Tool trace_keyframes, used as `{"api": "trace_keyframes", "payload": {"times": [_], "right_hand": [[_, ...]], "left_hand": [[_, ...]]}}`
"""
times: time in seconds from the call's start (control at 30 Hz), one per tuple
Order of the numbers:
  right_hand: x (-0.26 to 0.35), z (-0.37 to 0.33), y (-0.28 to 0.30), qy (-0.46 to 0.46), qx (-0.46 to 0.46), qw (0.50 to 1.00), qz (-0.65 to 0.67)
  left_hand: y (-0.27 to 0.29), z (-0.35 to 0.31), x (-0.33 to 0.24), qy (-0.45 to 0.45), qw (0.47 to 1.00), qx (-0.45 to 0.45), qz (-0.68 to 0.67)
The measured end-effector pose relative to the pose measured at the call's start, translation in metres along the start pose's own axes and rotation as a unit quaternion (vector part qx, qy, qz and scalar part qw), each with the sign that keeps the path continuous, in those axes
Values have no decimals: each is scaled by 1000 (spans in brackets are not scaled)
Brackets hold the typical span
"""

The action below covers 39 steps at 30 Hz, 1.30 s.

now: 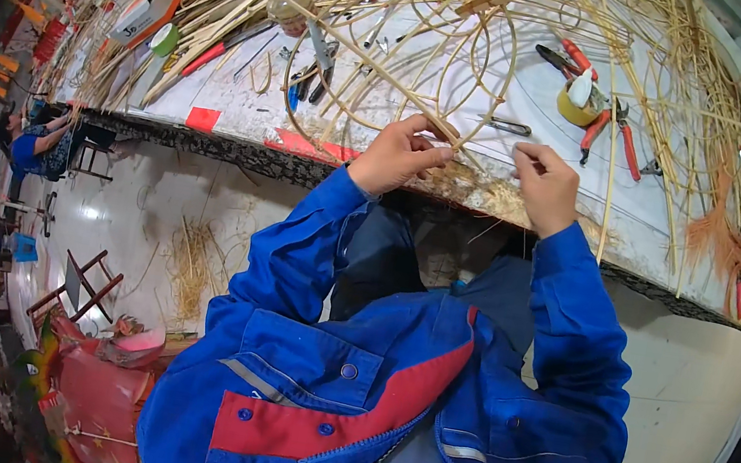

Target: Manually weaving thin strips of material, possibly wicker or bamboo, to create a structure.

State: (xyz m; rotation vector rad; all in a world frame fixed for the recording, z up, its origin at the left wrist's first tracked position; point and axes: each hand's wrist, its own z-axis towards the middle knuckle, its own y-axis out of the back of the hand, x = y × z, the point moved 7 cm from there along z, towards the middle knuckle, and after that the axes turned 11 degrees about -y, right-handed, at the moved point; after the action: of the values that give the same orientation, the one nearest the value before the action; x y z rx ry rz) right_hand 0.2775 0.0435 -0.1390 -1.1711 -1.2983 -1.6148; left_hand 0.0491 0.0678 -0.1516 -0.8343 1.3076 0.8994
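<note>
Orange box: The orange and white box (150, 11) lies at the far left of the worktop (253, 116). It has dark printing on its side.
Green roll: The green roll (164, 39) sits just right of the box.
Cane frame: The cane frame (515, 53), made of thin, pale loops, is mid-worktop, by the left hand.
Long stick: The long stick (378, 72) crosses the loops. It slants from upper left down to the left hand.
Left hand: The left hand (405, 154) points right, fingers bent, pinching the stick near its low end.
Right hand: The right hand (545, 184) is apart from the left. Its fingers curl and point up and left. I cannot tell if it pinches something thin.
Yellow roll: The yellow roll (576, 111) sits beyond the right hand.
Red-handled pliers: The red-handled pliers (630, 149) lie right of the yellow roll.
</note>
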Motion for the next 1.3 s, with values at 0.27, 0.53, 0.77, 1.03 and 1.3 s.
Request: {"api": "trace_keyframes", "payload": {"times": [0.27, 0.53, 0.77, 1.03, 1.3], "right_hand": [[18, 6, -55, -5, 60, 998, -25], [20, 19, -69, 0, 155, 985, -82], [27, 20, -70, -39, 215, 975, -45], [27, 19, -66, -32, 208, 977, -31], [40, -11, -55, 0, 107, 992, -64]], "left_hand": [[1, -2, -4, -23, 1000, -4, 1], [12, -15, -19, -122, 986, -111, 30], [13, -13, -28, -183, 944, -93, 259], [1, -21, -48, -252, 873, -101, 405], [-20, -39, -71, -279, 892, -130, 331]]}}
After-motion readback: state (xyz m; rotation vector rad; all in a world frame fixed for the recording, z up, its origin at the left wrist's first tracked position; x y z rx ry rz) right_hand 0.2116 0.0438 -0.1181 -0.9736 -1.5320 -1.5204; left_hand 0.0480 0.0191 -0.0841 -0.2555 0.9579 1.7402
